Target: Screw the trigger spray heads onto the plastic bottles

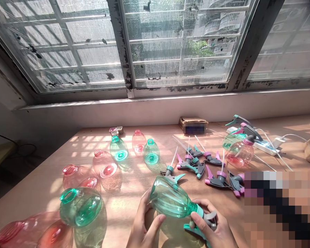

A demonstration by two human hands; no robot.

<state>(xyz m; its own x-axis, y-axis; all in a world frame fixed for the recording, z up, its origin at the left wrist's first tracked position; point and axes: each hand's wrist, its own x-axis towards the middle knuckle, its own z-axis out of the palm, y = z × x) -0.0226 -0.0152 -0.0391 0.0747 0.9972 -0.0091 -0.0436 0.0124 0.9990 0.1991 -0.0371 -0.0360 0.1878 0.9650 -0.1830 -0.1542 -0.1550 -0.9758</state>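
Observation:
A green clear spray bottle (170,198) lies tilted between my hands, its base up to the left and its neck down to the right. My left hand (147,224) is wrapped round the base end. At the neck, my right hand (212,224) grips the grey and green trigger head (203,215), thumb on the collar. The head sits on the bottle's neck; whether it is screwed tight I cannot tell. Just beyond the bottle stands a loose green-collared spray head (169,170) with its tube pointing up.
Several open pink bottles (105,165) and green bottles (82,206) stand on the left of the wooden table (129,193). Loose spray heads (193,160) lie mid-right. Behind them are two bottles with heads fitted (240,151), a power strip (265,146) and a cardboard box (193,125).

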